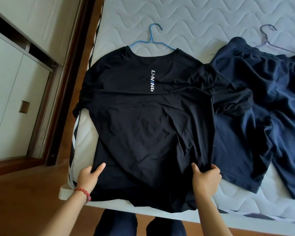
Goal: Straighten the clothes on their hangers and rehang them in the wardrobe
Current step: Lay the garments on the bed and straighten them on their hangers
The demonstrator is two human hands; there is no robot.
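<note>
A black T-shirt (143,120) with a white vertical logo lies flat on the mattress (203,19), on a blue hanger (153,40) whose hook sticks out of the collar. My left hand (89,177) grips the shirt's lower left side, thumb on top. My right hand (205,178) grips the lower right side, fabric bunched in its fingers. The hem hangs over the bed's near edge. Dark navy shorts (266,108) lie to the right, with a grey hanger (269,40) at their waistband.
White wardrobe doors (10,92) stand at the left, beyond a dark wooden frame (75,65). Wooden floor (24,201) lies at the lower left. My legs (140,225) are at the bed's near edge.
</note>
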